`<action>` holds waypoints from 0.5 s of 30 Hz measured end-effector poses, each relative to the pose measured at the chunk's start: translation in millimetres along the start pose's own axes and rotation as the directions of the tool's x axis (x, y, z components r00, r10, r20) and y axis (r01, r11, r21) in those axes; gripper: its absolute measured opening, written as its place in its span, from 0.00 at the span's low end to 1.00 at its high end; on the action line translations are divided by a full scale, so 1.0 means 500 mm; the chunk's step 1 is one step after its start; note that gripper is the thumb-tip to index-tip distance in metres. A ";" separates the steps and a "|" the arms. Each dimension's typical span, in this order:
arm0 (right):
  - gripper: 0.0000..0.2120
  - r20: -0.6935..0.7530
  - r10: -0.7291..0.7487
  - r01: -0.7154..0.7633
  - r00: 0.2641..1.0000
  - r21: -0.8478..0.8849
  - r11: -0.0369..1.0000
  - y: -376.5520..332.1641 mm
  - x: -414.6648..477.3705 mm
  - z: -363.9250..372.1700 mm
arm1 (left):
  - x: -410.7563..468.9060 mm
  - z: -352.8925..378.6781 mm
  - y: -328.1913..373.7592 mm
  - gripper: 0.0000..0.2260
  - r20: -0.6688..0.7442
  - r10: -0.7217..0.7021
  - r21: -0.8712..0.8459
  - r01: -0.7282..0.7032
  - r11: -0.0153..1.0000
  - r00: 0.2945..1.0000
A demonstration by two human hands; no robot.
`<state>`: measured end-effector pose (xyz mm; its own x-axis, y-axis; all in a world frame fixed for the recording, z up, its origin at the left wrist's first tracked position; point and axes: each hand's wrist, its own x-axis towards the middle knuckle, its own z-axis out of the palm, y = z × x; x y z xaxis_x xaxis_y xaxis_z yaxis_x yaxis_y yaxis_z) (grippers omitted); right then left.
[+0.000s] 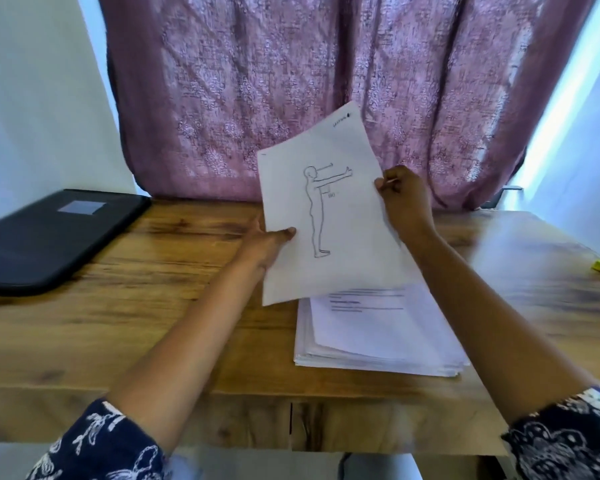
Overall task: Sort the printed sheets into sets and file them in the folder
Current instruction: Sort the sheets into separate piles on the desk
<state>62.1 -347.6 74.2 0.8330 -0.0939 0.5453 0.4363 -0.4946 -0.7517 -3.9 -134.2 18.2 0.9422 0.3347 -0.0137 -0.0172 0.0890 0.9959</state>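
Wooden table [146, 313] before a pink curtain [326, 81]: sorting looks barely begun.
The black folder [49, 237] lies closed at far left, well apart from the thick stack of printed sheets [378, 341] near the front edge; no sorted sets show. One sheet [340, 216], bearing a figure drawing, is held up over the stack, the left hand [267, 245] pinching its left edge and the right hand [407, 199] its right edge.
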 end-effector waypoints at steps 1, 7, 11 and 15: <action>0.02 0.024 0.012 -0.012 1.000 0.012 1.000 -0.013 0.010 0.039 | 0.009 -0.037 0.017 0.26 -0.019 -0.011 0.019 0.012 1.000 1.000; 0.12 0.343 0.126 -0.052 0.931 -0.218 0.975 -0.043 -0.038 0.307 | 0.055 -0.278 0.044 0.25 -0.232 -0.011 0.436 0.115 0.893 0.973; 0.24 0.447 0.148 0.009 0.882 -0.329 0.944 -0.056 -0.137 0.427 | 0.059 -0.388 -0.017 0.34 -0.300 0.084 0.831 0.217 0.512 0.950; 0.25 0.404 0.012 0.220 0.915 -0.521 0.824 -0.077 -0.175 0.445 | 0.033 -0.413 -0.062 0.38 -0.252 0.171 0.946 0.206 0.249 0.952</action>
<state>48.2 -128.0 -27.0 0.9045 0.2573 0.3401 0.3653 -0.8790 -0.3065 -56.8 62.1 -31.6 0.8103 0.5704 0.1348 0.5060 -0.7969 0.3301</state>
